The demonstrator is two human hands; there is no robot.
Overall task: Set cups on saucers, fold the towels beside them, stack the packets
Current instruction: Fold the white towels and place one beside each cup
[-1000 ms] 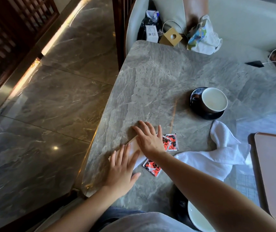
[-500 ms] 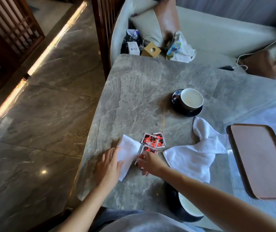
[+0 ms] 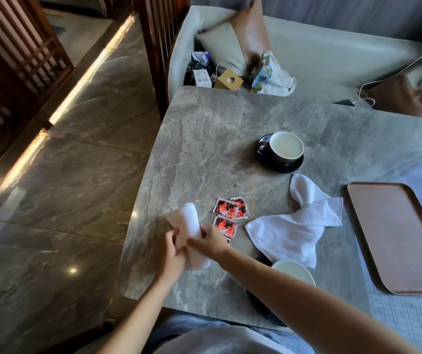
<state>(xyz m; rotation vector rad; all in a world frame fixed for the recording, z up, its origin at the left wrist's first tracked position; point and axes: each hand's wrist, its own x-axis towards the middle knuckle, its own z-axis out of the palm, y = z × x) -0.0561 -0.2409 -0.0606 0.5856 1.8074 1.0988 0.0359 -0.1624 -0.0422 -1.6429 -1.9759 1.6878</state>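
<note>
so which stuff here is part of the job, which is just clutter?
Job:
- folded towel held in left hand and right hand
- loose towel
- red packets
- far cup on saucer
- near cup

Clutter:
- brown tray
- bags, box, cushions on sofa

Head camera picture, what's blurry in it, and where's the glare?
Head view: motion blur smears the small towel and both hands, left hand and right hand; the far cup and packets stay sharp; bright glare streaks the floor strip; wide-angle distortion bows the table edges.
</note>
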